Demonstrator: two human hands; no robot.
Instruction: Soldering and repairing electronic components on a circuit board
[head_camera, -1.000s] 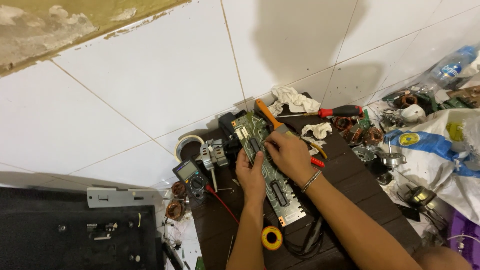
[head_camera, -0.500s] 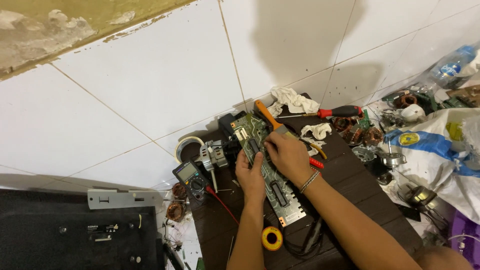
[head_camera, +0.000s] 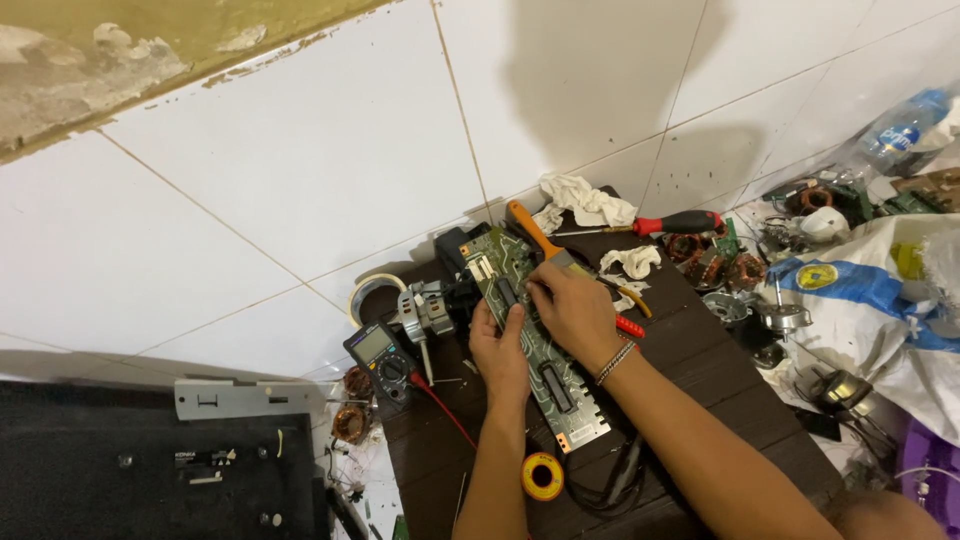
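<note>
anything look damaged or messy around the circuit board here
Yes. Both hands, left hand and right hand, rest on the green circuit board. Crumpled tissues lie scattered behind it, and the wall edge is chipped.

Bright, even indoor light; sharp centre, soft wide-angle edges.

White floor tiles (head_camera: 300, 190) lit strongly with mild washout, no hard glare spots. Large soft-edged shadow (head_camera: 590, 90) falls on the tiles at top centre, a second fainter one to its right, so light comes from behind and above the camera. Dark wooden board (head_camera: 700, 370) reads underexposed, grain barely visible. Hands (head_camera: 575, 310) and green circuit board (head_camera: 535, 350) well lit and in focus, small shadows beneath them. Black panel (head_camera: 120, 470) at lower left is nearly featureless. Tile lines bow slightly toward the frame edges. Clutter at right edge near the plastic bottle (head_camera: 905, 130) looks softer, slightly smeared. Low noise overall.
</note>
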